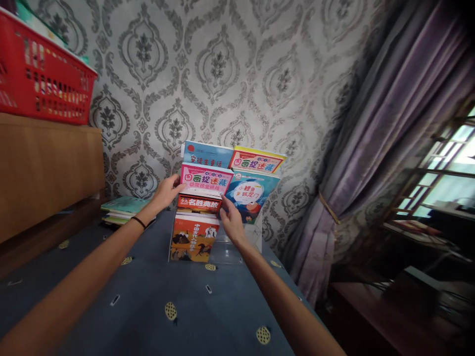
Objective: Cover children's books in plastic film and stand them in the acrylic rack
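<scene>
A clear tiered display rack (227,253) stands against the wall and holds several children's books. On its left side my left hand (171,190) grips the left edge of a pink picture book (207,179), thumb at the front. My right hand (232,217) has bent fingers at that book's lower right corner, beside a red-and-black book (199,203); its exact hold is partly hidden. Below is an orange book (195,239). A blue book (211,153) and a yellow-edged book (256,161) stand at the back, with a teal fish book (253,195) on the right.
More books lie stacked (128,206) on the dark blue patterned cloth (148,296) to the left. A red basket (48,74) sits on a wooden cabinet (48,168). At the right hangs a tied purple curtain (334,188), with a cluttered dark desk (401,301) beyond.
</scene>
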Demonstrator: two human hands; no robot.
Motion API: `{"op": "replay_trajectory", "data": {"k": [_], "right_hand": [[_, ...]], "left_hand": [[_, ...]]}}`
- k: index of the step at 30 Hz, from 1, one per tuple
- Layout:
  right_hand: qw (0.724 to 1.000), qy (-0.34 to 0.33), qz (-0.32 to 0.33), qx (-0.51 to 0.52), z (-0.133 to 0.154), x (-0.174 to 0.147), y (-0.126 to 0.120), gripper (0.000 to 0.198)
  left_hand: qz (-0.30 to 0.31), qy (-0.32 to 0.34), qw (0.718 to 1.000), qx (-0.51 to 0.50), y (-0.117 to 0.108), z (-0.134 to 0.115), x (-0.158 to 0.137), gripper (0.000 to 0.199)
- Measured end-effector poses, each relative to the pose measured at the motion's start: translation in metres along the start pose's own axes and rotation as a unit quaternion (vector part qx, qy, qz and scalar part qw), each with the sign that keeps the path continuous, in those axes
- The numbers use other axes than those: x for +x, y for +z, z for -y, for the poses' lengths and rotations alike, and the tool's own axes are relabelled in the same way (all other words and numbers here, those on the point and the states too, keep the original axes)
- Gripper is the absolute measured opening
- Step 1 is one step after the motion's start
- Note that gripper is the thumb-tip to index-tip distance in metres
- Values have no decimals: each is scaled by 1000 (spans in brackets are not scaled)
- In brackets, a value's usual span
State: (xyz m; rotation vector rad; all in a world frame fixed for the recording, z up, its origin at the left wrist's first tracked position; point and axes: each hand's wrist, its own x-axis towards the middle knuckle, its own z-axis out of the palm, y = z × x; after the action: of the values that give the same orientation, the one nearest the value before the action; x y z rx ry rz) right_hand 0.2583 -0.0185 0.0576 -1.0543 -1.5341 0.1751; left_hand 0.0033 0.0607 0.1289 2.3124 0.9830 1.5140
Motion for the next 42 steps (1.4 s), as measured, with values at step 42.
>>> {"op": "replay_trajectory", "data": {"k": [42], "right_hand": [[992, -51, -12, -110, 34, 22, -51, 35]], "left_hand": [[49, 3, 997, 67, -5, 10, 24, 27]]}}
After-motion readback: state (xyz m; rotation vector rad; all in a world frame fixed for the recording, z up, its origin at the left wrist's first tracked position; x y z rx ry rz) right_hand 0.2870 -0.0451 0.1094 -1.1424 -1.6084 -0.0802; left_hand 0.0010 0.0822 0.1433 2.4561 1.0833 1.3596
